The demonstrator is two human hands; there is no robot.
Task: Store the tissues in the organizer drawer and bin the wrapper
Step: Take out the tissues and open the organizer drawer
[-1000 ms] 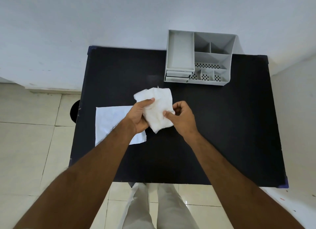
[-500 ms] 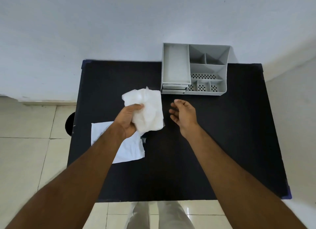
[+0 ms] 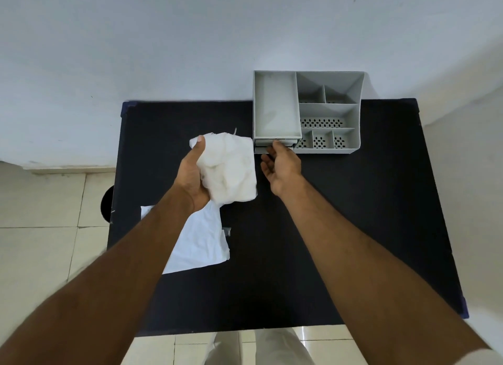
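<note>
The left hand [image 3: 194, 176] is closed around a soft, crumpled white wad of tissues [image 3: 230, 168], thumb pressed on its top corner, held above the middle of the black table [image 3: 353, 228]; the right hand [image 3: 283, 164] is loosely open and empty, fingertips touching the drawer fronts of the grey organizer [image 3: 307, 111] (at the far edge); a flat white wrapper [image 3: 201, 242] lies near the left edge.

Camera: one, worn on my head.
Facing: forward and down onto the black table [image 3: 326, 228], toward the wall [image 3: 190, 38].
Nearness: close; my arms fill the bottom.
</note>
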